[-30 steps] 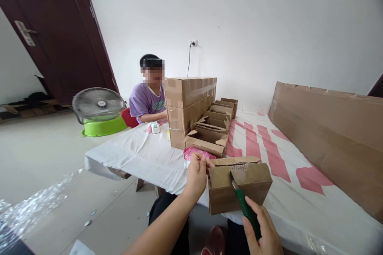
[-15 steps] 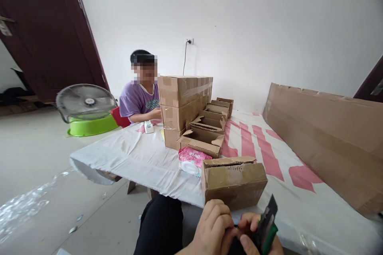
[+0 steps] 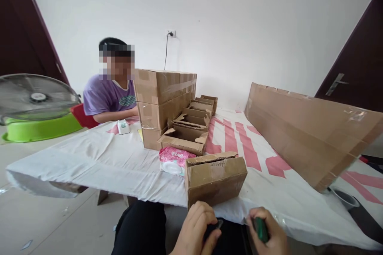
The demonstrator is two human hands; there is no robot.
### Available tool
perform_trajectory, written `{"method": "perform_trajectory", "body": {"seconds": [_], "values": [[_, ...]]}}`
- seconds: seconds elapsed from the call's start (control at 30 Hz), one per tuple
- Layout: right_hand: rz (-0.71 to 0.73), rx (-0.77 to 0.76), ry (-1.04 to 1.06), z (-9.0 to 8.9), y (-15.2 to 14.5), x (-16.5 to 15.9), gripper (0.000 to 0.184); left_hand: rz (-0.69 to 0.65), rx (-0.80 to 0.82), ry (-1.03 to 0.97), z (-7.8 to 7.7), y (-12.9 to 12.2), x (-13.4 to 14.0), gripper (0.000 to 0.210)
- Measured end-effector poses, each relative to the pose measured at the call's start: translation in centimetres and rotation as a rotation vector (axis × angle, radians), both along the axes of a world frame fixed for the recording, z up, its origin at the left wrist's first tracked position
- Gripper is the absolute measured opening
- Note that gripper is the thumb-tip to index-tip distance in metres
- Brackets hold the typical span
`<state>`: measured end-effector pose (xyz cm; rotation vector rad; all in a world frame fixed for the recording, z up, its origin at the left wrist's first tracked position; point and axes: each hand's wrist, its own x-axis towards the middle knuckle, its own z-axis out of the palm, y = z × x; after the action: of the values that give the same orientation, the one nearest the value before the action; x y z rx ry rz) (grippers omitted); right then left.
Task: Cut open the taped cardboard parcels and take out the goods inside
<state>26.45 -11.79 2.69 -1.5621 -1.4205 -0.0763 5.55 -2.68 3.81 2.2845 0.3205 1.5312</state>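
Observation:
My right hand (image 3: pixel 273 233) is closed around a green-handled knife (image 3: pixel 261 230), low at the right over my lap. My left hand (image 3: pixel 194 229) is closed, with a small dark piece with a shiny edge (image 3: pixel 214 228) between its thumb and fingers; its kind is unclear. The two hands are apart. Just beyond my left hand, a cardboard box (image 3: pixel 215 181) stands near the table's front edge, its top slightly gaping along the back. A pink pack of wipes (image 3: pixel 176 157) lies left of that box.
Taped cartons (image 3: pixel 146 111) are stacked mid-table, beside a row of open boxes (image 3: pixel 185 143). A large cardboard sheet (image 3: pixel 299 127) stands at the right, near a dark ring-shaped object (image 3: pixel 345 198). Across the table sits a person in purple (image 3: pixel 101 91). A fan (image 3: pixel 36 95) is at far left.
My hands have moved apart, the right one going rightward with the knife, which has turned so its blade is hardly visible. The view has swung right.

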Motion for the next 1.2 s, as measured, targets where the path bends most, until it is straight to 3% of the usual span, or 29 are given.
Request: {"method": "perform_trajectory", "body": {"seconds": [0.13, 0.2, 0.3, 0.4, 0.53, 0.63, 0.77, 0.83, 1.0, 1.07, 1.2], "values": [[-0.348, -0.181, -0.093, -0.8, -1.5, 7.5, 0.018, 0.134, -0.131, -0.035, 1.2, 0.8, -1.5, 0.01], [-0.454, -0.258, -0.199, -1.9, -2.0, 10.2, 0.022, 0.245, -0.145, -0.058, 1.6, 1.4, -2.2, 0.012], [-0.42, -0.477, -0.287, -3.9, -2.3, 12.3, 0.026, 0.355, -0.14, -0.106, 2.0, 2.3, -2.7, 0.01], [-0.356, -0.672, -0.246, -5.4, -2.4, 12.9, 0.028, 0.366, -0.124, -0.128, 2.2, 2.5, -2.9, 0.009], [-0.318, -0.75, -0.176, -5.3, -2.6, 12.9, 0.023, 0.298, -0.089, -0.1, 2.3, 1.7, -2.5, 0.011], [-0.35, -0.713, -0.132, -3.8, -2.9, 11.8, 0.018, 0.215, -0.021, -0.057, 2.2, 0.8, -1.9, 0.016], [-0.407, -0.394, -0.004, -1.2, -3.0, 7.5, 0.03, 0.162, 0.071, -0.016, 2.0, -0.1, -1.1, 0.019], [-0.274, -0.322, 0.162, 0.1, -2.8, 4.5, 0.033, 0.161, 0.151, 0.022, 1.9, -0.5, -0.8, 0.018], [0.223, -0.412, 0.472, 3.0, -1.8, -2.4, 0.021, 0.097, 0.331, 0.155, 1.4, -1.4, -0.4, 0.014], [0.297, -0.44, 0.527, 3.8, -1.3, -3.8, 0.013, 0.07, 0.354, 0.196, 1.2, -1.7, -0.4, 0.015], [0.275, -0.42, 0.49, 4.1, -1.0, -4.0, 0.009, 0.036, 0.345, 0.22, 0.9, -1.8, -0.3, 0.015]]}}
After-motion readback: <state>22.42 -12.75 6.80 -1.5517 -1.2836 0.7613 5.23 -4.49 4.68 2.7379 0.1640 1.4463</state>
